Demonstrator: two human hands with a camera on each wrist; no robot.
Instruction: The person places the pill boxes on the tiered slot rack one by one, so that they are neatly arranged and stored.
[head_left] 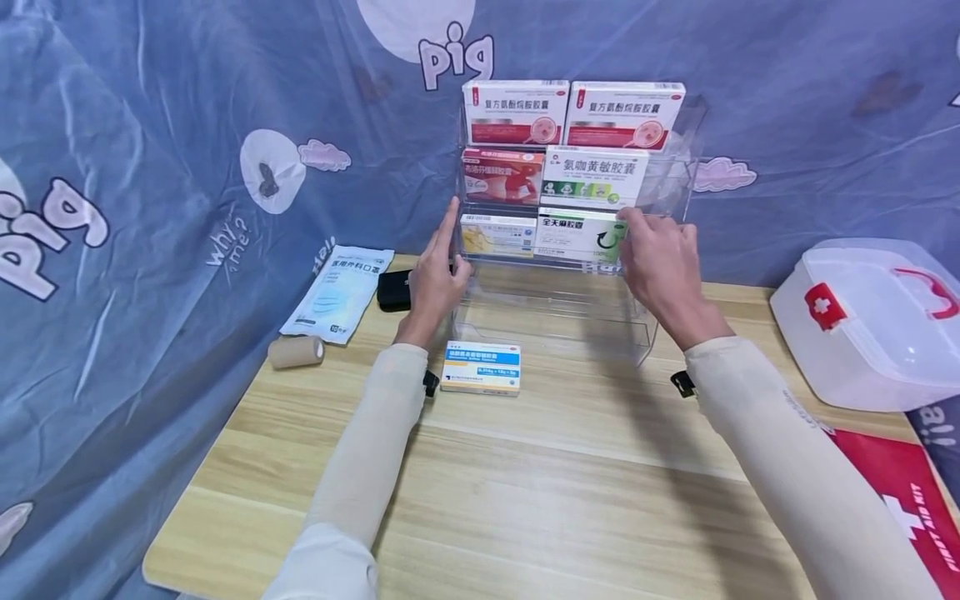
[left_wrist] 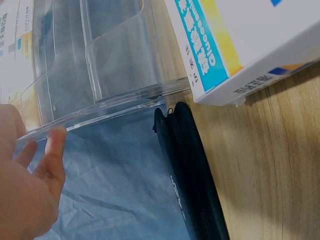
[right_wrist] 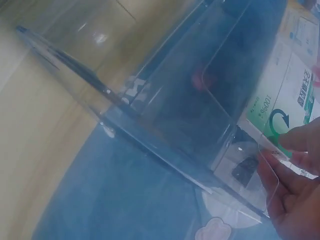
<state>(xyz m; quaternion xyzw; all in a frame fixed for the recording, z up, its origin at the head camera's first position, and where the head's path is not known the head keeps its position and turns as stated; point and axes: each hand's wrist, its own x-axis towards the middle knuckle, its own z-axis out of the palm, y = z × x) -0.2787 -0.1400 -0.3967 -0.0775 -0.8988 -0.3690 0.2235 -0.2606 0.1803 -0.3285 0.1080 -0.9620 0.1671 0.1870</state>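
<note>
A clear tiered display rack (head_left: 555, 325) stands on the table with medicine boxes in its upper tiers. My right hand (head_left: 662, 265) pinches the right end of a white and green medicine box (head_left: 573, 236) in the third tier. In the right wrist view, the thumb lies on that box's printed face (right_wrist: 295, 100), the other fingers behind its end. Beside it sits a white and yellow box (head_left: 497, 236). My left hand (head_left: 437, 279) rests against the rack's left side, index finger straight up along it. A blue and white medicine box (head_left: 481, 367) lies before the rack.
A mask packet (head_left: 339, 292), a black zip case (head_left: 394, 291) and a tan bandage roll (head_left: 296, 352) lie left. At right are a translucent first aid box (head_left: 862, 333) and a red first aid pouch (head_left: 885, 475). A blue curtain (head_left: 187, 100) hangs behind.
</note>
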